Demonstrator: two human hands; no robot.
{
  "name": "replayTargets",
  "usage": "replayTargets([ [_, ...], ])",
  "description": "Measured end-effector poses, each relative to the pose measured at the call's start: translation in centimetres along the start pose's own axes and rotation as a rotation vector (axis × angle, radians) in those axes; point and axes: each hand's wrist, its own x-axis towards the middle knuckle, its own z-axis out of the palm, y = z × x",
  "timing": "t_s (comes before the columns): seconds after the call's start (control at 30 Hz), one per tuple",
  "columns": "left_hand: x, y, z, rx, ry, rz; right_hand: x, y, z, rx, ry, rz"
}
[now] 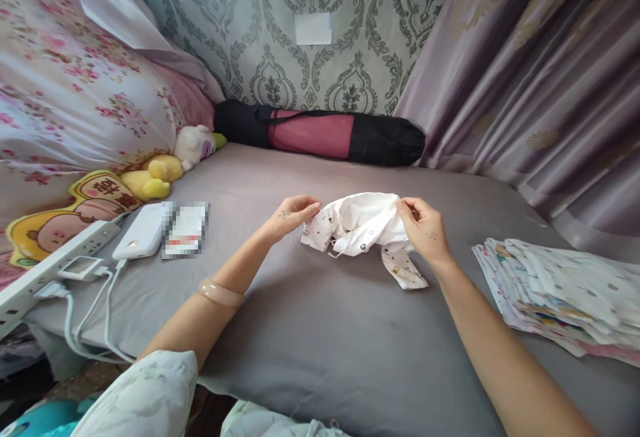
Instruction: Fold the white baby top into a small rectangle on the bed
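A small white baby garment (373,220) with a sparse brown print hangs between my hands, just over the grey sheet (310,330). My left hand (295,215) pinches its left edge near a printed part. At the upper right edge, my right hand (424,227) grips the cloth between thumb and fingers. A printed sleeve or leg droops to the lower right, below my right hand. The cloth is bunched in the middle, so its full shape is hidden.
A stack of folded printed clothes (575,290) lies at the right. On the left are a power strip (50,263) with cables, a white power bank (145,230), a blurred packet (185,230) and plush toys (155,177). A black and pink long bag (310,133) rests against the wall.
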Motion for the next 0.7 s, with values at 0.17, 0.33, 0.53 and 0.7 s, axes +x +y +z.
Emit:
replayTargets([
  [0.17,0.7,0.5,1.5,0.008,-0.03,0.015,-0.1,-0.3,-0.2,-0.009,-0.011,0.002],
  [0.33,1.5,1.5,2.9,0.067,0.061,0.077,-0.2,-0.4,-0.8,-0.021,-0.02,-0.009],
  [0.53,1.9,3.1,2.7,-0.01,0.133,0.11,0.4,-0.1,-2.4,0.013,-0.077,0.014],
  [0.7,2.2,5.5,1.5,-0.024,0.129,0.172,1.2,-1.2,-3.8,0.121,-0.216,0.029],
])
